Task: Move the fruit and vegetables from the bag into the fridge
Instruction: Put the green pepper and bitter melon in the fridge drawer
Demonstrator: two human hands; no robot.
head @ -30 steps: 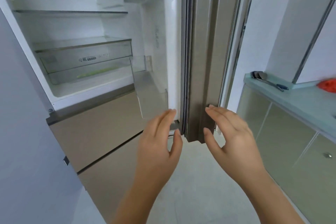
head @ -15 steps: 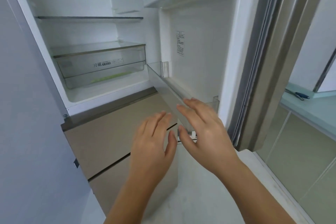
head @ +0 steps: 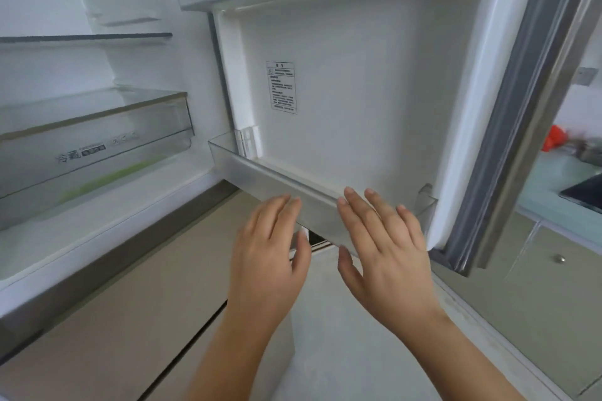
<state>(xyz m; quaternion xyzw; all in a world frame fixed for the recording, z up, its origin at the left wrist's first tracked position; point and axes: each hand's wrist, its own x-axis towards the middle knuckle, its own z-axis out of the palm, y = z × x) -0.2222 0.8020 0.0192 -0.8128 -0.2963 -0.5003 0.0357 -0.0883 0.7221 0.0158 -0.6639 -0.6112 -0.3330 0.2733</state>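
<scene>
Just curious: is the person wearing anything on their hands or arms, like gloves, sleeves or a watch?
No. The left hand and right hand are bare, with no gloves, rings or watch, and no sleeve shows on the left forearm or right forearm.

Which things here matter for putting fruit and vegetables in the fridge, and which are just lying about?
For the job: open fridge door, crisper drawer, lower door bin, left hand and right hand (both empty), blurred red thing on the counter, perhaps the bag.
Just there: black hob, cabinet knob, printed label on the door.
</scene>
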